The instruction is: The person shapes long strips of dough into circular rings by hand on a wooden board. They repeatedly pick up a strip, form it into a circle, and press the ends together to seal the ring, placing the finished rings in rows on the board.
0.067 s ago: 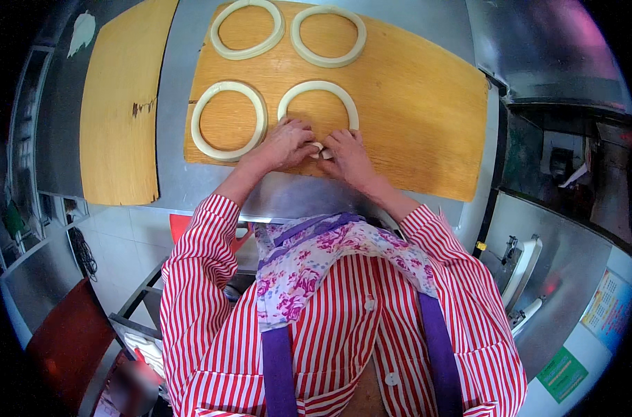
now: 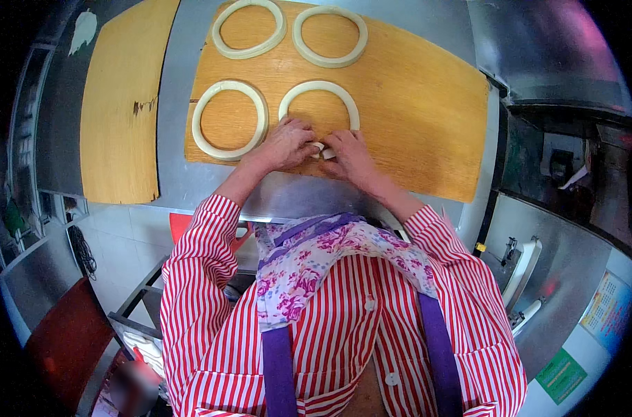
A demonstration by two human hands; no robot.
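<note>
Nearest the camera, the person's striped sleeves and floral apron bib [image 2: 330, 267] lean over the steel counter edge [image 2: 191, 184]. Just beyond, both hands meet at the near edge of the wooden board [image 2: 413, 104]. The left hand [image 2: 286, 144] is curled, fingers bent down onto the near arc of a dough ring [image 2: 320, 89]; the right hand [image 2: 350, 154] is likewise closed in a pinch, and between the two a small pale nub of dough shows where the ring's two ends come together. The ring lies flat on the board, its far arc free, its near part under the fingers.

The weak spot, as I judge it, is that join: pinched too lightly it may open when the hands let go; squeezed or pulled too hard, the rope may thin or tear, or the ring may drag out of round. The hands also work close to the board's near edge.

To the left lies a second dough ring [image 2: 230, 119], near enough for a wrist to nudge. Farther off lie two more rings [image 2: 249, 29] [image 2: 330, 37], and a second board [image 2: 121, 97] sits apart at the left.
</note>
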